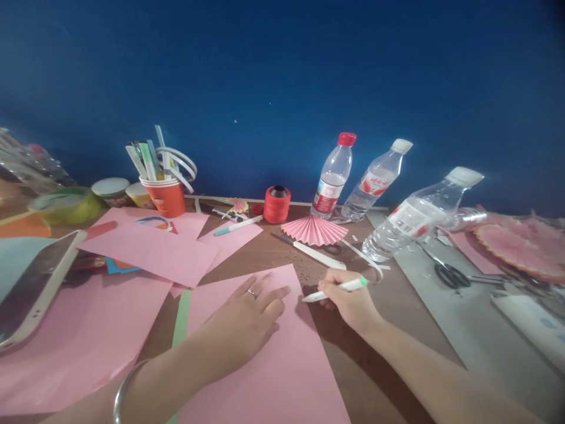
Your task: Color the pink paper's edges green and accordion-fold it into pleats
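My left hand [247, 318] lies flat, fingers spread, on a pink sheet of paper [282, 365] in front of me, a ring on one finger and a bangle at the wrist. My right hand [348, 300] is closed round a white pen with a green end [338, 290], its tip at the sheet's right edge near the top corner.
More pink sheets [150, 247] lie at the left beside a phone [30, 282]. An orange cup of pens [168, 194], a red thread spool [277, 204], a pink paper fan [314, 229], three water bottles [333, 176], a knife [315, 252] and scissors [450, 274] stand further back.
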Demonstrator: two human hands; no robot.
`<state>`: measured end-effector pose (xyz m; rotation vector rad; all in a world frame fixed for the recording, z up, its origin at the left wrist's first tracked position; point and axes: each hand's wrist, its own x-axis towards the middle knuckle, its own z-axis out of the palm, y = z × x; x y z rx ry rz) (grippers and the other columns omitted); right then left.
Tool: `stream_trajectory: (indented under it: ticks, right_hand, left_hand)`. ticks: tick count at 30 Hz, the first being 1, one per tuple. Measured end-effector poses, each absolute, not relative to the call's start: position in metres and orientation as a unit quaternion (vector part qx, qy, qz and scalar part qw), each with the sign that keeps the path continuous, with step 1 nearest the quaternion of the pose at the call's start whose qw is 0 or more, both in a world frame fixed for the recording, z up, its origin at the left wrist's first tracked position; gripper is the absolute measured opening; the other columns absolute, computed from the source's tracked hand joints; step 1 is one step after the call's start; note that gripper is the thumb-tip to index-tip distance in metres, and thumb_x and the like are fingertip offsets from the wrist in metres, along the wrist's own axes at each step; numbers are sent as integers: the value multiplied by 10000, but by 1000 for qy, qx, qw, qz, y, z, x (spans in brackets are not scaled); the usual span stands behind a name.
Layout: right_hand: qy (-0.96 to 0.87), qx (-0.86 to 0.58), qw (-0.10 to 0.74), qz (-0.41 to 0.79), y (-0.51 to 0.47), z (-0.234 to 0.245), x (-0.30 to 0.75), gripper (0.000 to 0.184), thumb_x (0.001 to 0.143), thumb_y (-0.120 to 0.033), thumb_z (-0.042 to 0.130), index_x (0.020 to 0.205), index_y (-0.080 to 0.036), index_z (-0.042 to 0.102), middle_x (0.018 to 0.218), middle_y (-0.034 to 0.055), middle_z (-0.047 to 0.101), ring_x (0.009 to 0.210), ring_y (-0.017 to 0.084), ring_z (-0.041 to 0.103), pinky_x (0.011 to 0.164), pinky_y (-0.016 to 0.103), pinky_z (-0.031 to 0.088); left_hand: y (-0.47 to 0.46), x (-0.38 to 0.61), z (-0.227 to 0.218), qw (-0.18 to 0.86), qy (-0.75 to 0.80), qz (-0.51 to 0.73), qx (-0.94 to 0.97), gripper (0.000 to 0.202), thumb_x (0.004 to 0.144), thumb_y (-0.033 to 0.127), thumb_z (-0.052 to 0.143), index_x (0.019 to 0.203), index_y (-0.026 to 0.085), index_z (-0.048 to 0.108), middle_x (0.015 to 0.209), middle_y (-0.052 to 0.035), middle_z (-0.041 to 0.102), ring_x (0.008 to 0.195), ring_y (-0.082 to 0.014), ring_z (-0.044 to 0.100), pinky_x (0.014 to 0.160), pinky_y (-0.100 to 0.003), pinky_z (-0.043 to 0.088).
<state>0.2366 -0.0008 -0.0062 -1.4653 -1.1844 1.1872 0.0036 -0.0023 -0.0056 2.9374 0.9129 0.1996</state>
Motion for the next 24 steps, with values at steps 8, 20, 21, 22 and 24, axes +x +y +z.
stream_trajectory:
  ticks: [8, 20, 21, 22, 24]
  right_hand:
    - [-491, -616, 406, 464, -1, -1, 232, 261, 676, -323, 577, 473, -198, 470, 448, -6, 590, 417, 128, 549, 422, 224, 435]
    - [-531, -586, 382, 478, -1, 1, 237, 239, 618, -197, 561, 408, -186, 449, 369, -26, 514, 380, 98, 467, 391, 199, 341]
    - [-523, -573, 391, 495, -1, -1, 238, 236, 599, -174, 573, 396, -181, 453, 365, -25, 509, 372, 94, 454, 382, 197, 327]
    - [-505, -557, 409, 517, 0, -3, 239, 228, 578, -153, 583, 388, -175, 461, 364, -23, 505, 360, 90, 440, 369, 197, 312]
    - [-446, -528, 463, 555, 3, -7, 242, 218, 559, -149, 592, 385, -173, 461, 367, -27, 490, 334, 82, 415, 337, 196, 281]
  left_hand:
    - [-4, 2, 3, 40, 294, 32, 955, 352, 878, 355, 499, 1193, 198, 503, 1446, -11, 378, 1346, -355, 244, 1096, -506, 233]
    - [-4, 2, 2, 51, 297, 58, 952, 279, 902, 395, 457, 1092, 210, 541, 1424, -8, 409, 1336, -323, 290, 1109, -500, 218]
    - [-4, 2, 2, 52, 296, 58, 952, 279, 901, 395, 459, 1093, 210, 538, 1424, -9, 408, 1337, -320, 288, 1111, -498, 216]
    - [-4, 2, 2, 53, 296, 57, 952, 278, 900, 394, 462, 1094, 210, 536, 1424, -8, 408, 1339, -319, 285, 1113, -494, 214]
    - [-4, 2, 2, 52, 296, 57, 952, 270, 894, 387, 475, 1089, 210, 535, 1421, -8, 411, 1339, -319, 286, 1115, -492, 215]
